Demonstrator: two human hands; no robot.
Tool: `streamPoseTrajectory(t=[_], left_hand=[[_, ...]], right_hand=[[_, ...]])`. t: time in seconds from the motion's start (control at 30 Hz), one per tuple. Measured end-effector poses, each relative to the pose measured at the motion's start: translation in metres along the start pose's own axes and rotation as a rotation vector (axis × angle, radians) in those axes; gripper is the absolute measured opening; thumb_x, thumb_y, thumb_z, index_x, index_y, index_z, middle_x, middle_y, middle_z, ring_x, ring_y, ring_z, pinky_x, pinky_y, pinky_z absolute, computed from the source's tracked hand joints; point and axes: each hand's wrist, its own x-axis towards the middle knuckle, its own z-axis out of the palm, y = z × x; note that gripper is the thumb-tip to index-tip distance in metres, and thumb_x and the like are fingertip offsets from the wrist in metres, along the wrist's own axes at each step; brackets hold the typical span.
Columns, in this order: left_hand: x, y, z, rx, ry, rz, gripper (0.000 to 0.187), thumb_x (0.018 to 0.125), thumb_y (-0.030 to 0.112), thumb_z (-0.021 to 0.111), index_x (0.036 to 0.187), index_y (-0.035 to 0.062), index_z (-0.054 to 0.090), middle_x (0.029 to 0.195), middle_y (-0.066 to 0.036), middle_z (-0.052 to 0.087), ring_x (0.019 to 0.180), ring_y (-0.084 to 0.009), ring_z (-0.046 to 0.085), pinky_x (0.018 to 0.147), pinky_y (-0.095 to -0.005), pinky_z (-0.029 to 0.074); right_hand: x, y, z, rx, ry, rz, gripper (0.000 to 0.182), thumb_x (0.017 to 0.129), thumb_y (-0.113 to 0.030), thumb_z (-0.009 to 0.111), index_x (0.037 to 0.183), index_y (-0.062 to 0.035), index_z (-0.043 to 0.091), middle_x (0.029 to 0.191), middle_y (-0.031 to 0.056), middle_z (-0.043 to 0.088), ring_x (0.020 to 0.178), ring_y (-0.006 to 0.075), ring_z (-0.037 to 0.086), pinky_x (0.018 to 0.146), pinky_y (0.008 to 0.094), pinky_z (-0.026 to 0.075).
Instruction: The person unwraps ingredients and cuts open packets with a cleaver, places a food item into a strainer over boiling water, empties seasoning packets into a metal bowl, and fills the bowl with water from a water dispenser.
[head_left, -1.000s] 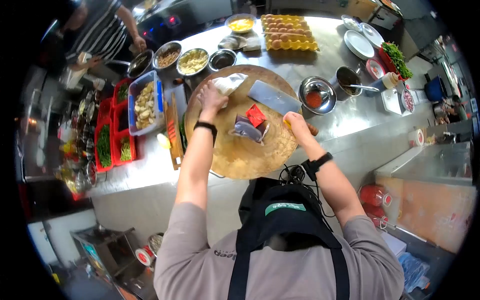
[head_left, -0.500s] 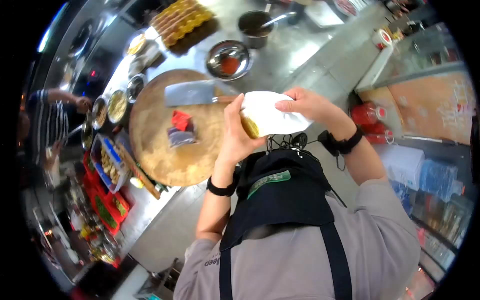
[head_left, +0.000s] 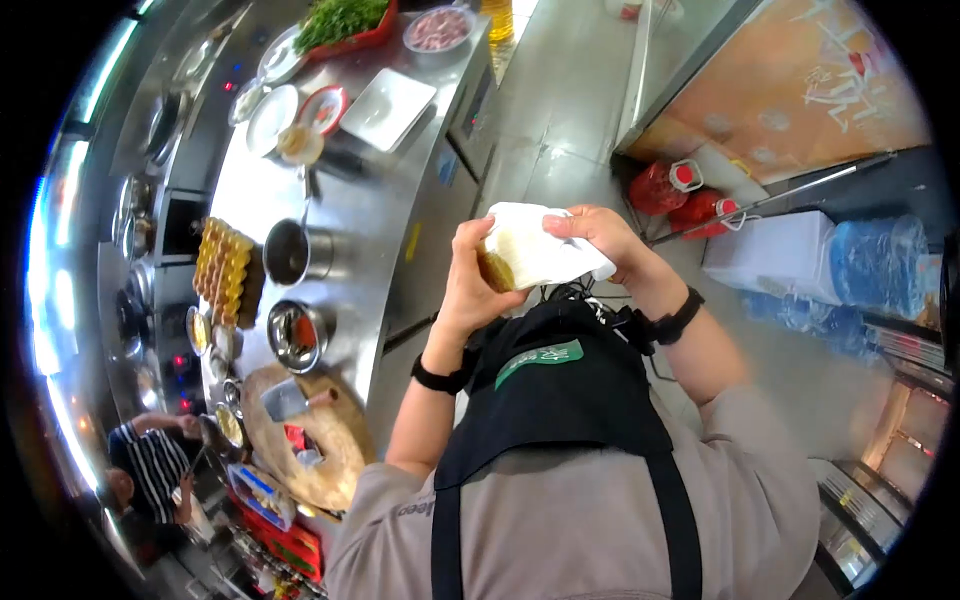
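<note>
In front of my apron I hold up a white, soft-looking packet [head_left: 540, 245] with a yellow-green patch at its left end; whether it is a bag or folded wrap I cannot make out. My left hand [head_left: 468, 278] is closed around its left end, thumb below and fingers above. My right hand [head_left: 603, 240] grips the right side, the thumb lying on top. On a round wooden chopping board [head_left: 335, 430] at lower left rest a cleaver [head_left: 285, 402] and a small red and dark packet [head_left: 300, 442].
Along the steel counter [head_left: 370, 235] stand a metal pot [head_left: 298, 252], a metal bowl [head_left: 297, 335], yellow egg trays [head_left: 228, 268] and a white square dish [head_left: 388, 108]. A person in stripes [head_left: 155, 465] works at lower left. Red jugs [head_left: 665, 187] and water bottles [head_left: 878, 265] stand right.
My view has turned to the right, so the chopping board now sits lower left and more counter and floor show. Both hands still grip the white packet, which is tilted slightly differently.
</note>
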Motion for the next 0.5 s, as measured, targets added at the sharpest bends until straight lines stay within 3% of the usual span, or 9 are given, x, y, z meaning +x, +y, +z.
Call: streamPoseTrajectory(t=[0.2,0.27,0.3,0.37,0.5], left_hand=[[0.123,-0.035,0.041,-0.089,0.009,-0.010,0.091,0.055,0.009,0.085,0.131,0.0064,0.035,0.117,-0.015,0.047,0.110,-0.0281,0.050,0.095,-0.0385,0.041],[0.170,-0.053,0.044,-0.102,0.020,-0.027,0.090,0.056,0.009,0.085,0.131,0.0060,0.035,0.117,-0.015,0.048,0.110,-0.0290,0.050,0.094,-0.0394,0.042],[0.204,-0.062,0.045,0.049,-0.035,0.000,0.089,0.056,0.010,0.084,0.131,0.0061,0.035,0.117,-0.017,0.049,0.110,-0.0316,0.050,0.094,-0.0409,0.041],[0.266,-0.076,0.051,0.268,-0.086,0.034,0.089,0.055,0.011,0.083,0.131,0.0055,0.036,0.117,-0.020,0.049,0.109,-0.0396,0.049,0.095,-0.0449,0.040],[0.388,-0.105,0.070,0.194,-0.116,-0.074,0.088,0.054,0.010,0.081,0.129,0.0033,0.036,0.116,-0.021,0.048,0.109,-0.0410,0.048,0.096,-0.0453,0.039]], right_hand=[[0.069,-0.092,-0.062,0.057,0.019,-0.076,0.033,0.091,-0.022,0.064,0.109,0.0058,0.062,0.087,0.0080,0.069,0.072,0.0132,0.066,0.064,0.0255,0.054],[0.107,-0.122,-0.078,-0.222,0.073,-0.216,0.033,0.092,-0.025,0.062,0.108,0.0034,0.062,0.087,0.0058,0.068,0.069,0.0108,0.062,0.061,0.0243,0.050],[0.125,-0.145,-0.087,-0.280,0.078,-0.247,0.032,0.093,-0.028,0.061,0.106,0.0016,0.063,0.088,0.0035,0.066,0.067,0.0088,0.058,0.060,0.0232,0.046],[0.147,-0.190,-0.096,-0.309,0.098,-0.154,0.032,0.092,-0.027,0.061,0.106,0.0015,0.063,0.087,0.0028,0.066,0.068,0.0082,0.059,0.061,0.0229,0.046],[0.195,-0.294,-0.121,-0.390,0.041,-0.091,0.031,0.089,-0.022,0.062,0.109,0.0018,0.063,0.089,0.0011,0.065,0.075,0.0070,0.060,0.066,0.0219,0.047]])
